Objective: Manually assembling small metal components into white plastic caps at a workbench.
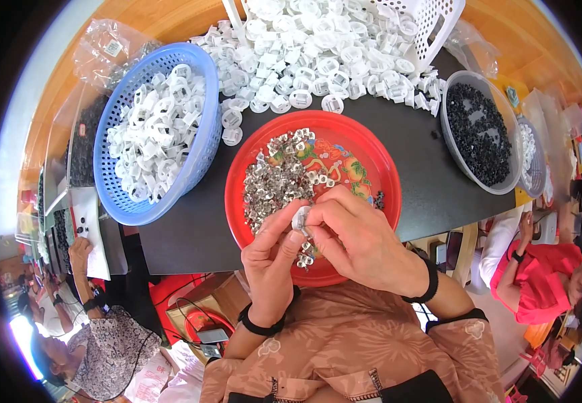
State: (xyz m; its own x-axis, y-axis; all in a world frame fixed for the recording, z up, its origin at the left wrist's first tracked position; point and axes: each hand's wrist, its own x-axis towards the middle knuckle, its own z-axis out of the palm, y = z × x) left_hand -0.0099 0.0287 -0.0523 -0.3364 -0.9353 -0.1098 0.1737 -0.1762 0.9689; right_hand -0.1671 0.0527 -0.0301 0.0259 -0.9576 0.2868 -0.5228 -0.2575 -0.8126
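Observation:
Both my hands meet over the front of a round red tray (385,181) with a printed fruit pattern. Between the fingertips of my left hand (269,258) is a small white plastic ring-shaped part (300,218). My right hand (365,242) closes on the same part from the other side, its thumb and forefinger at the edge. Whether those fingers also hold a smaller piece is hidden. Many small shiny metal pieces (271,185) lie heaped in the tray's left half, and a few small black pieces (379,199) sit at its right side.
A blue perforated basket (207,134) of white parts stands left. Behind the tray spreads a big pile of white parts (324,54), spilling from a white basket (438,27). A clear bowl (449,127) of black pieces stands right. Other people (546,279) sit on both sides.

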